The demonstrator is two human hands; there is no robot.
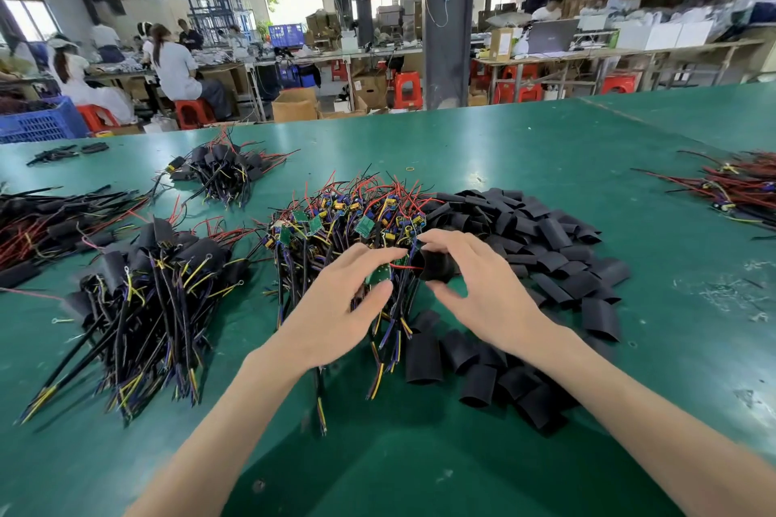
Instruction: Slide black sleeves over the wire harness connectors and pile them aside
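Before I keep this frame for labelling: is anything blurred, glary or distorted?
Head view: the left hand and right hand, holding a green-board wire harness and a short black tubular sleeve, look slightly motion-smeared; head view: the rear windows are blown out and the green table mat carries a pale sheen; the wide lens stretches both forearms toward the bottom corners.

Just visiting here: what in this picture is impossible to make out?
Head view:
The green board in the left hand: mostly covered by its fingers, blurred.
Whether the red wire has entered the black sleeve in the right hand: the sleeve hides it.
The wire pile at far right: cut off by the frame edge.
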